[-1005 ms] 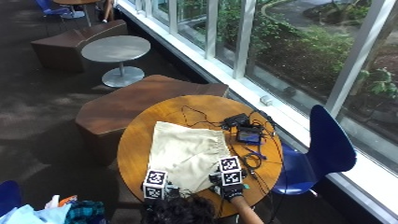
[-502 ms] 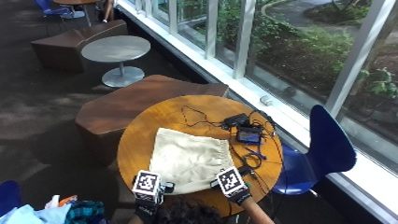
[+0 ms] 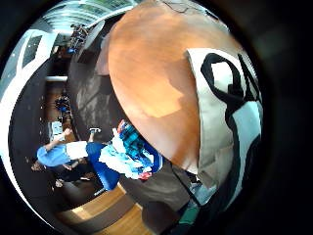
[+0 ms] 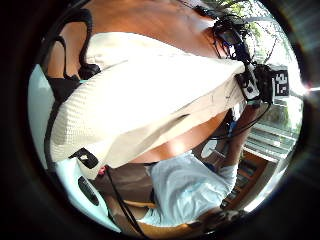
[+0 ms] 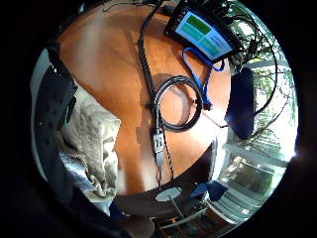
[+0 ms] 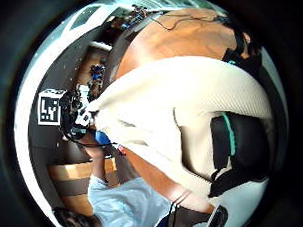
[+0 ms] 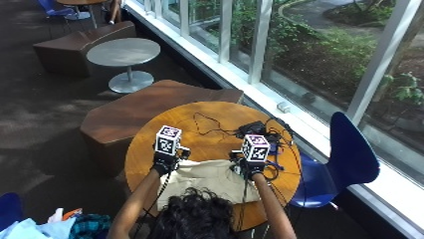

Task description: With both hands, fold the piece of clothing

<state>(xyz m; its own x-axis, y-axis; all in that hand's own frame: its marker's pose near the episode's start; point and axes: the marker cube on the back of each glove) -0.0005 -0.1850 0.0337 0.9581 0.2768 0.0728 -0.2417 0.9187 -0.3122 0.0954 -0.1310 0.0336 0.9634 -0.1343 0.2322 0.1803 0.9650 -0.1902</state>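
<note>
Cream garment [image 7: 209, 180] lies on round table [image 7: 205, 124] by its near edge, w/ far hem lifted; left hand [image 7: 163, 162] & right hand [image 7: 250, 168] apart, each pinching a corner of that hem.

Both forearms reach forward over the near half of the table, roughly parallel. The left hand [image 7: 163, 162] sits toward the table's left side, fingers curled and pinching the cloth's far edge. The right hand [image 7: 250, 168] is level with it nearer the table's middle, gripping the same edge.
</note>
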